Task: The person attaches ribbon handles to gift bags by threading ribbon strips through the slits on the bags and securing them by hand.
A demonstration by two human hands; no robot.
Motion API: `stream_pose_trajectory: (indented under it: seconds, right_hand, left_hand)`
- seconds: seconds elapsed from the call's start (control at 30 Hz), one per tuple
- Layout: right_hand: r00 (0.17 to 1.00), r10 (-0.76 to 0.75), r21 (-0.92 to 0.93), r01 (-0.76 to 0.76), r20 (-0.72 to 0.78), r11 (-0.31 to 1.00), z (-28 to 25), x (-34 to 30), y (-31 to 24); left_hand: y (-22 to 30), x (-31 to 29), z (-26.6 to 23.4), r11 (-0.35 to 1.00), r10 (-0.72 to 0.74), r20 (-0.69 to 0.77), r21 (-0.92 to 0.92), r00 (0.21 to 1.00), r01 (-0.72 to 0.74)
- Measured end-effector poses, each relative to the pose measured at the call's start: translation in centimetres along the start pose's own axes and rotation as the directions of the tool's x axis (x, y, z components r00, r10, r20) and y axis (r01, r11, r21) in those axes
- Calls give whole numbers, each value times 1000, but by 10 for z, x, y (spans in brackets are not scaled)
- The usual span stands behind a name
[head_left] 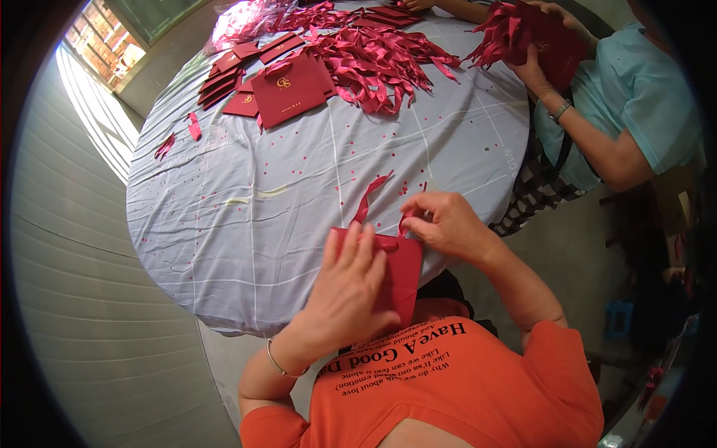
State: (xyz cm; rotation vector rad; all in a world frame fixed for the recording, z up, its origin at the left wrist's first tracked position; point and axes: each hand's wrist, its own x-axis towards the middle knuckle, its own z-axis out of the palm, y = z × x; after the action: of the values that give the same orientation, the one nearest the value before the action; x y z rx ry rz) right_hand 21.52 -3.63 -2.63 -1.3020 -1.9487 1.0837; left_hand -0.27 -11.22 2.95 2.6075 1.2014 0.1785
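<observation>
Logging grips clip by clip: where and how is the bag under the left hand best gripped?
Probably pinched at the right edge of the red bag, from the person's right: that edge shows bare, while the left hand covers its left and the right hand holds ribbon at the top.

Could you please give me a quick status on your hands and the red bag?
Left hand spread over red bag. Right hand pinching ribbon at bag's far edge. Red dots scattered on tablecloth beyond.
</observation>
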Motion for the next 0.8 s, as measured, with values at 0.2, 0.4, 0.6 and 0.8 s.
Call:
stream_pose_trajectory:
  seconds: [0.2, 0.4, 0.6, 0.8]
  right_hand:
    - [932, -361, -391, 336, 10, 857, -18, 22, 13]
    - [922, -386, -270, 380, 30, 885, -29, 37, 30]
    - [947, -322, 2, 322, 0, 947, -31, 40, 37]
    - [995, -39, 348, 67, -87, 935, -46, 40, 47]
  left_hand:
    - [6, -20, 32, 991, 43, 84, 126, 996, -53]
    - [2, -26, 27, 992, 100, 75, 74, 992, -106]
    - [-11, -38, 10, 984, 167, 108, 47, 980, -173]
    - [-31, -37, -39, 992, 114, -127, 69, 985, -106]
